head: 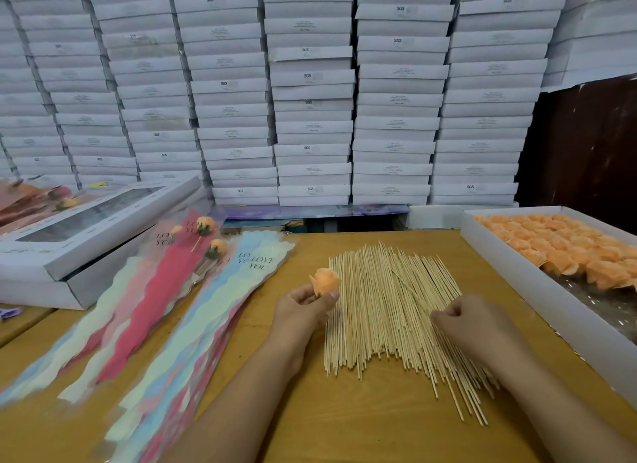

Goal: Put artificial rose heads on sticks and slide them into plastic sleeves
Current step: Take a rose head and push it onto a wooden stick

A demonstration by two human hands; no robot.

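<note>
Head view: on the yellow wooden counter (379,428) lies a spread pile of thin pale wooden sticks (372,317). Left hand (303,307) pinches a peach fabric rose head (324,280) just beside the pile's left edge. Right hand (465,321) has its grip curled on one raised stick (410,288). Pastel plastic sleeves (193,324) lie left; a white tray of peach rose heads (517,283) stands right.

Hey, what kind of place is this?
Likely a small craft packing workshop: stacked white boxes fill the wall, with a pile of sticks and a tray of orange rose heads on the table.
</note>
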